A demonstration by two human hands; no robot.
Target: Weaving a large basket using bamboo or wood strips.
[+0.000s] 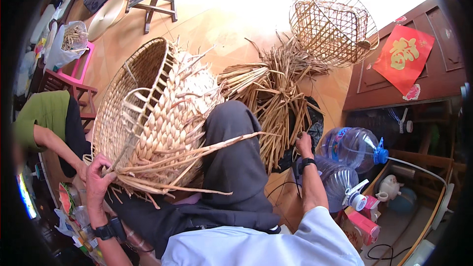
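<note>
Straw strands (148,169) in left grip (97,175), gold character (404,53) on red paper (407,80) rightward

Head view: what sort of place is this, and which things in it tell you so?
Probably a room in a home, used for weaving: a woven basket trailing loose strands, bundled dried stalks and a red paper decoration.

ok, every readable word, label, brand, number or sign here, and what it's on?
Red square paper sheet on the brown wooden panel: one large gold character, not copied here.
Large clear plastic bottle with blue cap: coloured label, too blurred to read.
Pink box at lower right: any print too small to read.
Glowing screen at left edge: nothing legible.
</note>
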